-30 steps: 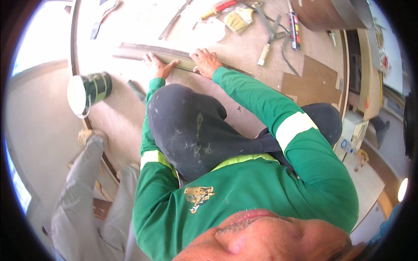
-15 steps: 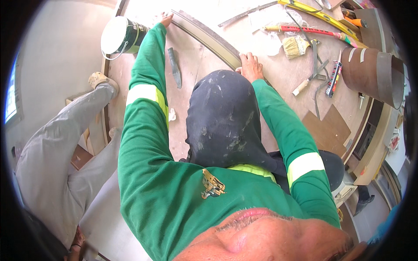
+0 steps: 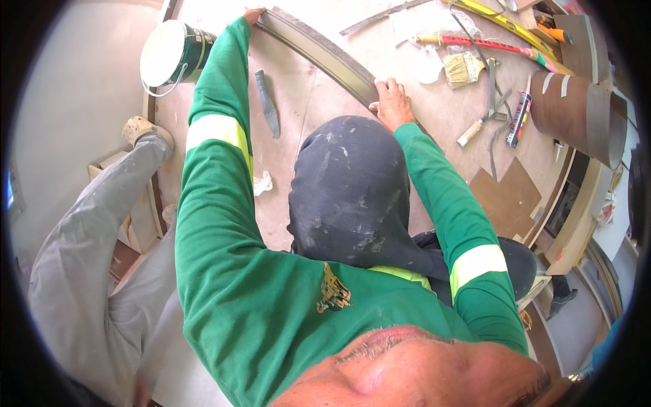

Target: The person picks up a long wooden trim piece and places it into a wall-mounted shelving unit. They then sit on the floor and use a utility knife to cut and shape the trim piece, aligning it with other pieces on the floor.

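Long strip [image 3: 319, 55] looks narrow, with greyish-brown and beige bands.

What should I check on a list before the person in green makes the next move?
1. Left hand at the long strip's far end: ok.
2. Right hand on the strip: ok, near the knee.
3. Left hand's grip: cannot tell, too little shows.
4. Dark tool out from under the strip: ok, it lies apart.
5. Bucket clear of the left sleeve: cannot tell, they meet in the picture.
6. Brush and tube put away: not ok, both lie out.
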